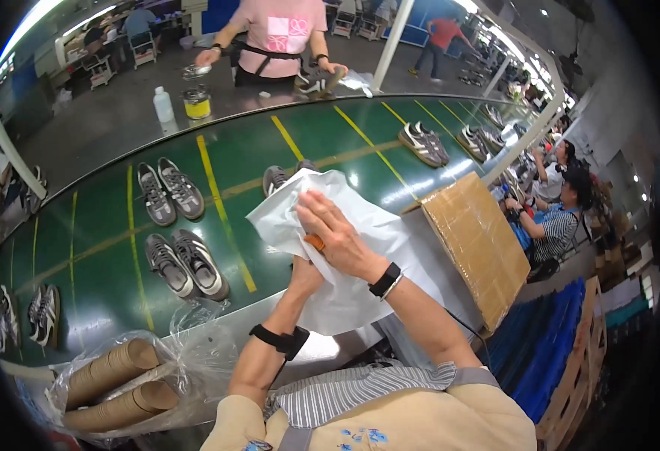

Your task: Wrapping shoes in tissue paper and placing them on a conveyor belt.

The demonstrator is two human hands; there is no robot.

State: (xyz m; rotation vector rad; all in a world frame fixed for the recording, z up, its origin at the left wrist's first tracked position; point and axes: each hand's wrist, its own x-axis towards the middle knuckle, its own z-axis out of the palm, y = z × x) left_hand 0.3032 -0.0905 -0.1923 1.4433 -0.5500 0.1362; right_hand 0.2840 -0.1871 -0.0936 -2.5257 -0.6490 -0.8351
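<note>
A large sheet of thin white paper (375,207) spreads in front of me, over the near edge of the green belt. My right hand (341,237) lies on it, fingers stretched out and pressed against its upper part. Below, my left hand (305,276) reaches up to the sheet; its fingers are hidden behind the paper and my right hand. Between the hands shows a small orange-brown piece (315,242), its kind unclear. Just beyond the paper a grey shoe (274,179) on the belt is partly covered.
Grey shoes with white stripes (172,192) stand in pairs along the yellow-marked green belt (247,218). At my right is a taped cardboard box (476,244); at my left, stacked brown paperboard pieces (115,372) in clear plastic. Across the belt a person (281,37) holds a shoe.
</note>
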